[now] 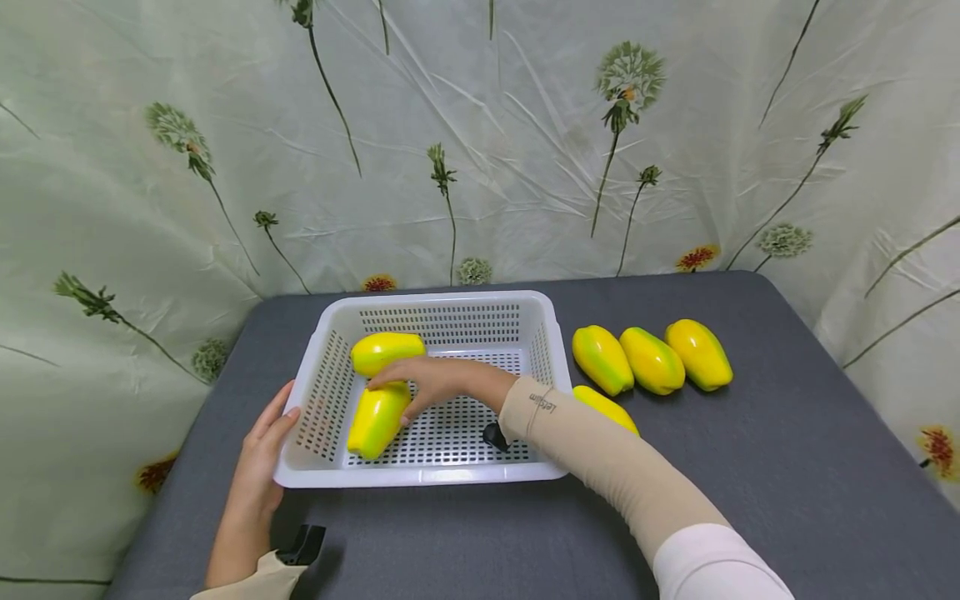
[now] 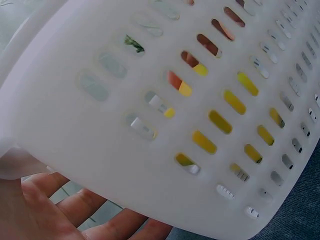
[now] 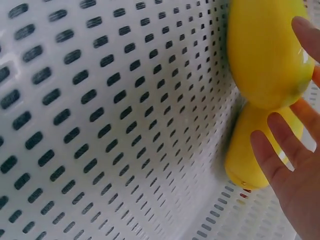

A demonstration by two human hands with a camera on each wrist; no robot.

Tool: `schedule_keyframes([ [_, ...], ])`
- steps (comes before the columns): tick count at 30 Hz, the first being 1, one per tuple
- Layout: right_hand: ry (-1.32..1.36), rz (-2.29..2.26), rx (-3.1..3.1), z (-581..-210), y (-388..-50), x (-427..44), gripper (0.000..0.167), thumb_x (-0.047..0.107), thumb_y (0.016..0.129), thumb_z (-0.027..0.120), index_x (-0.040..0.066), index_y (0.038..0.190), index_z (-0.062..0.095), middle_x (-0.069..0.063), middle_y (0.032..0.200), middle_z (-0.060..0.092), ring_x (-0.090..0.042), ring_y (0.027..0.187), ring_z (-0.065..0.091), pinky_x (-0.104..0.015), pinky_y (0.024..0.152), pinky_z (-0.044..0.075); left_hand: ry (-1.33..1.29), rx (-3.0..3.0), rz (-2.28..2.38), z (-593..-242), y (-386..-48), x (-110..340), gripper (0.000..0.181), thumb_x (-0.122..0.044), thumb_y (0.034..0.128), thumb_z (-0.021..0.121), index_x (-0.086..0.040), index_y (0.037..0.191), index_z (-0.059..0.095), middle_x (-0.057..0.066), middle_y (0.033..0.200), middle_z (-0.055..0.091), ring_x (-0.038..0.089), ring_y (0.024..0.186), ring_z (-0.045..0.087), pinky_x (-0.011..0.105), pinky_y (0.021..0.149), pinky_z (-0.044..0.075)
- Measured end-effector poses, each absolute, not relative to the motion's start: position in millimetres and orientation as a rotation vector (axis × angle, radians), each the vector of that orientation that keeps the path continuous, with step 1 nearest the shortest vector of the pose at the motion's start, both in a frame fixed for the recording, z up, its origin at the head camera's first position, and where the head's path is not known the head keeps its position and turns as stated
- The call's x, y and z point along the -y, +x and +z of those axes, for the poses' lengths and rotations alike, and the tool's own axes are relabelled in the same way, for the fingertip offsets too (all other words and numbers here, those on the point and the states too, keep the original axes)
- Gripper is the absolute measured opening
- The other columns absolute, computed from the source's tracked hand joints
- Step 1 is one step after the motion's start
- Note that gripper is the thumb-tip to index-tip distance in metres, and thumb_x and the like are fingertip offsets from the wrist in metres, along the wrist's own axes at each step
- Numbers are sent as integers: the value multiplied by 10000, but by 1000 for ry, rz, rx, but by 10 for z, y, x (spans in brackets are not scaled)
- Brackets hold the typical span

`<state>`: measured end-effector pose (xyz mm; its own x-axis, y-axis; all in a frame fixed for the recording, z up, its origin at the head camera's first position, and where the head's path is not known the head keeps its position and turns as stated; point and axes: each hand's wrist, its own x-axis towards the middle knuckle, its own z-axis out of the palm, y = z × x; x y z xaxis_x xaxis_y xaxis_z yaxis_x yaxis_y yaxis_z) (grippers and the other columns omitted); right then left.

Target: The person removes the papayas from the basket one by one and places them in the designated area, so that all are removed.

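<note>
A white perforated basket (image 1: 420, 478) holds two yellow-green fruits: one lies sideways (image 1: 384, 352), the other, nearer fruit (image 1: 373, 423) points toward the front. My left hand (image 1: 258, 458) grips the basket's left rim, thumb on top; in the left wrist view its fingers (image 2: 82, 206) show below the basket wall (image 2: 95, 155). My right hand (image 1: 431, 382) reaches in over the nearer fruit, thumb at its right side, fingers at its far end. In the right wrist view the right hand's fingers (image 3: 287, 145) are spread and nearly straight beside both fruits (image 3: 265, 55). Firm contact cannot be told.
Three more fruits (image 1: 651, 361) lie in a row right of the basket on the dark grey table (image 1: 780, 467). Another fruit (image 1: 604, 408) is partly hidden by my right sleeve. A floral curtain (image 1: 525, 150) hangs behind the table.
</note>
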<state>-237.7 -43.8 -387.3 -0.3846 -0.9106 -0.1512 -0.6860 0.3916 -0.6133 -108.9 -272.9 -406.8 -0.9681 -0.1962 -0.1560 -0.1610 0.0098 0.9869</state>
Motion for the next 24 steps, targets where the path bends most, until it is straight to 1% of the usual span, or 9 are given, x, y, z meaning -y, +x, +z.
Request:
schedule_keyframes([
  [3, -1321, -598, -2228, -3892, -2367, 456, 653, 243, 764, 724, 273, 1342, 423, 73, 1364, 358, -73, 1231, 290, -280, 1006, 225, 379, 2217, -2158, -4073, -1080, 2740, 525, -336, 946, 432, -243, 1429, 250, -58, 1201, 412, 37, 872, 569, 367, 600, 512],
  [5, -1291, -602, -2240, -3908, -2360, 472, 645, 260, 760, 727, 288, 1333, 432, 75, 1339, 375, -75, 1195, 312, -286, 992, 247, 368, 2217, -2163, -4076, -1073, 2749, 520, -335, 948, 428, -246, 1428, 251, -60, 1199, 415, 38, 868, 574, 374, 593, 512],
  [8, -1311, -650, -2216, -3941, -2352, 504, 612, 247, 765, 723, 229, 1313, 451, 69, 1294, 415, -70, 1157, 342, -252, 983, 251, 348, 2215, -2174, -4077, -1068, 2755, 520, -331, 950, 424, -243, 1430, 245, -65, 1195, 416, 41, 870, 577, 380, 593, 512],
  [12, -1354, -739, -2163, -3970, -2344, 536, 553, 191, 766, 722, 157, 1256, 468, 71, 1199, 475, -44, 1076, 401, -190, 954, 262, 343, 2220, -2176, -4075, -1071, 2752, 523, -330, 950, 423, -241, 1432, 240, -75, 1186, 418, 43, 867, 580, 381, 592, 512],
  [15, -1336, -770, -2157, -3966, -2336, 540, 538, 168, 755, 730, 153, 1232, 482, 84, 1158, 494, -32, 1020, 427, -180, 926, 288, 346, 2217, -2181, -4077, -1074, 2752, 521, -325, 952, 421, -243, 1433, 237, -79, 1180, 421, 44, 867, 582, 382, 591, 512],
  [18, -1304, -780, -2167, -3927, -2329, 525, 532, 165, 752, 733, 155, 1228, 494, 85, 1166, 496, -35, 1008, 434, -187, 914, 304, 346, 2211, -2189, -4081, -1071, 2755, 522, -320, 953, 419, -241, 1434, 233, -75, 1182, 422, 48, 869, 582, 381, 590, 511],
  [24, -1290, -805, -2220, -3777, -2347, 461, 536, 196, 755, 738, 128, 1230, 502, 35, 1180, 485, -75, 984, 437, -184, 870, 333, 315, 2211, -2178, -4092, -1069, 2756, 517, -306, 957, 413, -230, 1435, 231, -53, 1207, 407, 57, 874, 578, 376, 594, 512],
])
